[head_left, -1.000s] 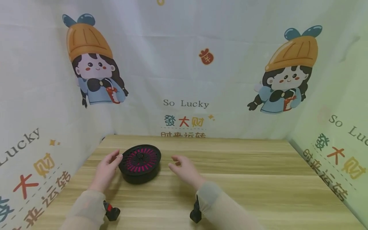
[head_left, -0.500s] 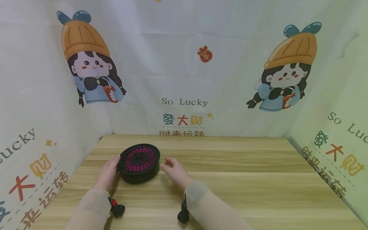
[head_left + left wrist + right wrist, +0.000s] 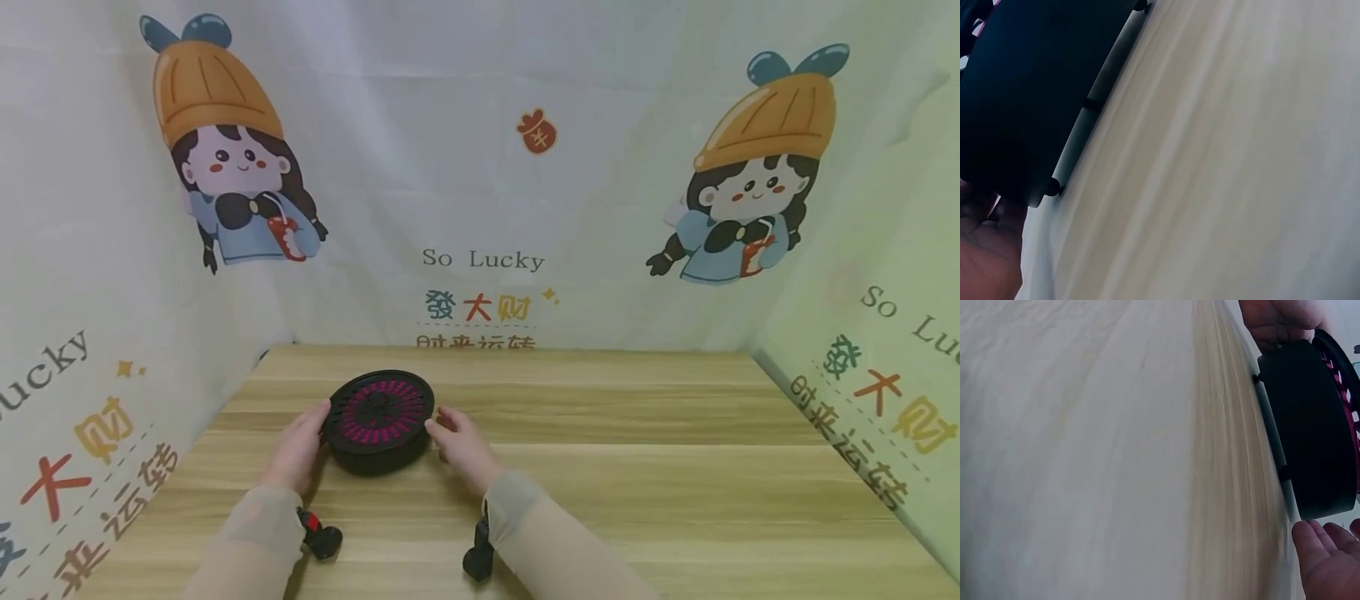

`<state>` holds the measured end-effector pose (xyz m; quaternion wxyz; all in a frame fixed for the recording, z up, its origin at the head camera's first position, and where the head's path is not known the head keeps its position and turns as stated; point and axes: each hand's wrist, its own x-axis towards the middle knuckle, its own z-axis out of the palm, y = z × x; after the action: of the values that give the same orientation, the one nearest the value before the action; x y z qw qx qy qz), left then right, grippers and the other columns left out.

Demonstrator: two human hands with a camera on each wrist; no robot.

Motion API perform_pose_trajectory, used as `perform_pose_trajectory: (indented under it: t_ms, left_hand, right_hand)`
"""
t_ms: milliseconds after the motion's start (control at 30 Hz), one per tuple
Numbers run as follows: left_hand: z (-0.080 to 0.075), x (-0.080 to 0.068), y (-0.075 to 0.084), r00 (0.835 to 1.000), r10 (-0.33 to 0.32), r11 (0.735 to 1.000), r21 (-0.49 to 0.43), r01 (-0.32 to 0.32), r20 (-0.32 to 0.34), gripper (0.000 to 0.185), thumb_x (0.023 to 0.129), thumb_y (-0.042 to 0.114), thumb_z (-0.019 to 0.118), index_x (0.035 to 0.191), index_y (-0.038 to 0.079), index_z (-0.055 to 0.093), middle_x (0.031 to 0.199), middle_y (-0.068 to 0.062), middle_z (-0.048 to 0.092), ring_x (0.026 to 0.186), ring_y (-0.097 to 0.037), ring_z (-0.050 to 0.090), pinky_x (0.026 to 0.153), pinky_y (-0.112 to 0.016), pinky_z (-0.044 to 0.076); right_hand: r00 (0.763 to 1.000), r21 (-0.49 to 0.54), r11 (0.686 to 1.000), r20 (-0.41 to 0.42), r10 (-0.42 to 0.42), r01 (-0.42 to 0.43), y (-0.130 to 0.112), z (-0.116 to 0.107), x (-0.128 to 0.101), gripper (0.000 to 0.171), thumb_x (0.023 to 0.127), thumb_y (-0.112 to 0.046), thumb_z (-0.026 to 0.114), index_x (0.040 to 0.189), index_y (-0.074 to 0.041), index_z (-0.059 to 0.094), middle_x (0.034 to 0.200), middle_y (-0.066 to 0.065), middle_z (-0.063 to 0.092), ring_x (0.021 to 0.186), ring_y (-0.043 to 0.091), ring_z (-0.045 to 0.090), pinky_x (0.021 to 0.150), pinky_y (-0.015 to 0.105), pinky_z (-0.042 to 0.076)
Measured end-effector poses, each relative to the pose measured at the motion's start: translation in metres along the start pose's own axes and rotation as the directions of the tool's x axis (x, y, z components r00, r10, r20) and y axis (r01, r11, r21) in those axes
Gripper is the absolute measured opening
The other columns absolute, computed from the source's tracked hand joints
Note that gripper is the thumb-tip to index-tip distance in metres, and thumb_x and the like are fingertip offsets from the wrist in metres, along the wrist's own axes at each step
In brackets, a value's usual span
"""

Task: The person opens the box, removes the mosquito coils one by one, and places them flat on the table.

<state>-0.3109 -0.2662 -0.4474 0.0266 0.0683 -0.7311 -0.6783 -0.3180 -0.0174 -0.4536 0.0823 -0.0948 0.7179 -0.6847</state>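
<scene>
A round black case (image 3: 365,461) with a radially slotted lid, pink showing through its slots, stands on the wooden table; its exact kind is unclear. Small feet show under its wall (image 3: 1316,434) in the right wrist view. My left hand (image 3: 297,446) lies against its left side, fingertips at the rim, with part of the hand hidden. In the left wrist view, the fingers of that hand (image 3: 991,253) meet the lower end of the case. At the right rim is my right hand (image 3: 465,446), its thumb touching or almost touching, fingers loosely bent.
The wooden table (image 3: 637,475) extends far to the right of the case. A printed cloth (image 3: 480,200) with cartoon figures and lettering hangs behind and at both sides. Black wrist cameras (image 3: 477,560) hang under both sleeves.
The black case has shifted a little to the right, with my left hand following against its side. My right hand has come leftward to the case's right rim.
</scene>
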Motion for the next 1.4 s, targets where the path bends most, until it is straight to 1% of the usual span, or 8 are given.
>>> perform_pose_trajectory:
  t_ms: [267, 500, 567, 667, 767, 967, 1167, 1400]
  left_hand:
    - [0.023, -0.001, -0.004, 0.999, 0.029, 0.998, -0.062, -0.026, 0.044, 0.061, 0.105, 0.037, 0.033, 0.147, -0.007, 0.028, 0.154, -0.02, 0.027, 0.142, -0.028, 0.022, 0.118, -0.036, 0.016]
    - [0.047, -0.008, -0.006, 0.997, 0.031, 0.997, -0.073, -0.026, 0.073, 0.059, 0.105, 0.034, 0.031, 0.147, -0.008, 0.028, 0.155, -0.021, 0.024, 0.143, -0.031, 0.017, 0.119, -0.039, 0.012]
    - [0.056, -0.009, -0.006, 0.997, 0.033, 0.99, -0.138, -0.023, 0.075, 0.056, 0.106, 0.031, 0.03, 0.145, -0.01, 0.029, 0.153, -0.022, 0.027, 0.142, -0.03, 0.022, 0.118, -0.037, 0.016]
    - [0.069, -0.012, -0.007, 0.995, 0.035, 0.965, -0.262, -0.01, 0.089, 0.052, 0.107, 0.024, 0.026, 0.144, -0.012, 0.027, 0.152, -0.024, 0.027, 0.14, -0.028, 0.026, 0.117, -0.034, 0.022]
    - [0.082, -0.014, -0.007, 0.994, 0.042, 0.94, -0.341, -0.006, 0.098, 0.05, 0.107, 0.02, 0.023, 0.144, -0.013, 0.026, 0.151, -0.026, 0.027, 0.138, -0.027, 0.029, 0.115, -0.032, 0.026]
    - [0.106, -0.018, -0.009, 0.995, 0.033, 0.939, -0.344, 0.0, 0.09, 0.047, 0.106, 0.02, 0.027, 0.14, -0.011, 0.037, 0.146, -0.021, 0.038, 0.124, -0.014, 0.045, 0.113, -0.03, 0.031]
    - [0.127, -0.028, -0.006, 0.993, 0.025, 0.929, -0.369, 0.018, 0.112, 0.046, 0.105, 0.02, 0.032, 0.137, -0.011, 0.041, 0.144, -0.021, 0.042, 0.131, -0.025, 0.04, 0.113, -0.034, 0.03]
    - [0.144, -0.038, -0.002, 0.986, 0.055, 0.928, -0.373, 0.007, 0.157, 0.044, 0.103, 0.017, 0.034, 0.135, -0.011, 0.046, 0.142, -0.02, 0.044, 0.133, -0.026, 0.039, 0.114, -0.036, 0.03]
  right_hand:
    - [0.999, 0.163, 0.986, 0.033, 0.023, -0.028, 0.008, -0.02, -0.003, 0.056, 0.1, -0.02, 0.052, 0.143, 0.01, 0.034, 0.143, 0.027, 0.041, 0.128, 0.039, 0.046, 0.101, 0.049, 0.044]
    - [1.0, 0.208, 0.978, 0.02, 0.018, -0.022, 0.015, -0.044, -0.008, 0.053, 0.101, -0.02, 0.049, 0.141, 0.012, 0.036, 0.14, 0.027, 0.045, 0.127, 0.039, 0.046, 0.105, 0.051, 0.04]
    - [1.0, 0.213, 0.977, 0.019, 0.011, -0.015, 0.016, -0.051, -0.011, 0.053, 0.101, -0.02, 0.048, 0.142, 0.012, 0.035, 0.141, 0.028, 0.044, 0.128, 0.039, 0.045, 0.106, 0.052, 0.039]
    - [1.0, 0.23, 0.973, 0.018, 0.014, -0.018, 0.017, -0.062, -0.015, 0.053, 0.101, -0.02, 0.047, 0.143, 0.01, 0.034, 0.142, 0.027, 0.043, 0.128, 0.039, 0.045, 0.107, 0.051, 0.038]
    - [1.0, 0.256, 0.966, 0.021, 0.018, -0.023, 0.017, -0.072, -0.02, 0.054, 0.101, -0.02, 0.046, 0.144, 0.009, 0.033, 0.142, 0.027, 0.043, 0.129, 0.038, 0.044, 0.107, 0.051, 0.037]
    - [1.0, 0.284, 0.959, 0.003, 0.022, -0.022, 0.018, -0.092, -0.031, 0.052, 0.101, -0.018, 0.044, 0.145, 0.009, 0.032, 0.143, 0.028, 0.041, 0.131, 0.038, 0.041, 0.106, 0.053, 0.038]
    - [0.998, 0.284, 0.958, -0.042, 0.045, -0.031, 0.02, -0.112, -0.043, 0.051, 0.101, -0.018, 0.046, 0.144, 0.007, 0.034, 0.143, 0.028, 0.041, 0.131, 0.039, 0.041, 0.104, 0.054, 0.039]
    - [0.998, 0.289, 0.957, -0.042, 0.043, -0.029, 0.018, -0.131, -0.06, 0.055, 0.1, -0.021, 0.048, 0.145, 0.005, 0.033, 0.146, 0.025, 0.038, 0.133, 0.037, 0.039, 0.105, 0.054, 0.038]
